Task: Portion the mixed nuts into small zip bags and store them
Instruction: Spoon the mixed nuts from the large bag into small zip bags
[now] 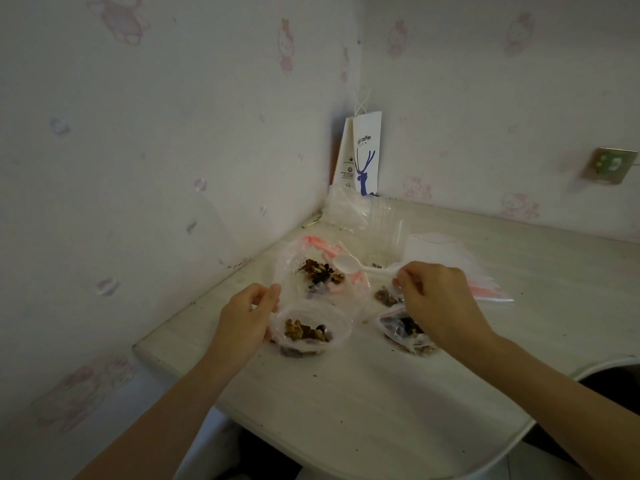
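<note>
Head view: nut bag in left hand, spoon in right hand.

The near half of the table lay bare, open from its near edge. Mid-table was crowded: the large nut bag, a small zip bag just near of it, a filled bag to the right, a narrow gap between them. A white spoon crossed above, far of that gap. Clear plastic packaging and a paper bag blocked the far corner; the left wall stood close.
</note>
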